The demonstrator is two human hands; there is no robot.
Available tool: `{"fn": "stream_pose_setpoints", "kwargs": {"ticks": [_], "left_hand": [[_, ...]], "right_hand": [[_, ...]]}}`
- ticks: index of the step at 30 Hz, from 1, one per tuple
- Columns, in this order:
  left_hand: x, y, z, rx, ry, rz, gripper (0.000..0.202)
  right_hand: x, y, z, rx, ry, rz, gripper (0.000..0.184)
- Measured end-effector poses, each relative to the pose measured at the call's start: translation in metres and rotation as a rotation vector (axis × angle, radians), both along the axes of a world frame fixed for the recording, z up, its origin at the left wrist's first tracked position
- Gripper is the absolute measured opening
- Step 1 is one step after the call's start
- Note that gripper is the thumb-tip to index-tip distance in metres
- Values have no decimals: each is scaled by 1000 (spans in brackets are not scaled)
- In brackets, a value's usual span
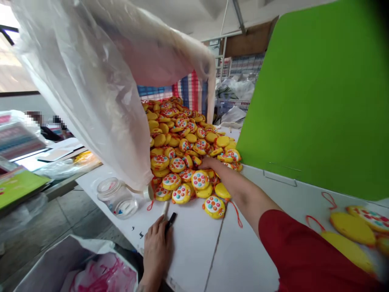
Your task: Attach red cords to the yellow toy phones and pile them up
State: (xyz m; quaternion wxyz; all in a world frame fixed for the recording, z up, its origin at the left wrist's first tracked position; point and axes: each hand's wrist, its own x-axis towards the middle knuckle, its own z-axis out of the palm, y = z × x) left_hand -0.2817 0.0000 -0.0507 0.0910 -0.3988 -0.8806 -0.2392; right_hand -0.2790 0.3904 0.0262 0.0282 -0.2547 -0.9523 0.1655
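A smooth, upright green board (310,89) stands to the right of the heap, and a crinkled, translucent white plastic sheet (118,97) hangs over its left side. Behind it shows striped red, white and blue fabric (194,91). On the white surface (194,243) stands a rounded clear plastic jar (107,188); below, a white bag (71,247) contains crumpled pink material (105,273). The heap consists of yellow, rounded turtle-shaped toys (182,138) with white, dotted tops and red cords. The right hand (208,163) reaches into them, its fingers hidden, so their state cannot be told. The left hand (158,245) rests on the surface, fingers curled around a slim black stick (171,221).
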Motion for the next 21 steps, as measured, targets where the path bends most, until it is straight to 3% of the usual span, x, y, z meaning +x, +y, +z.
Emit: {"fn": "stream_pose_setpoints", "kwargs": {"ticks": [7, 12, 16, 19, 21], "left_hand": [[8, 5, 13, -67, 52, 24, 34], [12, 7, 20, -139, 106, 27, 41], [12, 9, 23, -192, 116, 21, 41], [12, 11, 24, -201, 110, 3, 44], [11, 11, 24, -181, 89, 3, 45]], "right_hand": [[57, -31, -3, 48, -206, 6, 68], [98, -59, -3, 14, -186, 71, 71], [129, -77, 7, -34, -138, 128, 73], [166, -74, 18, -15, -75, 53, 66], [201, -62, 26, 34, -25, -102, 60]]}}
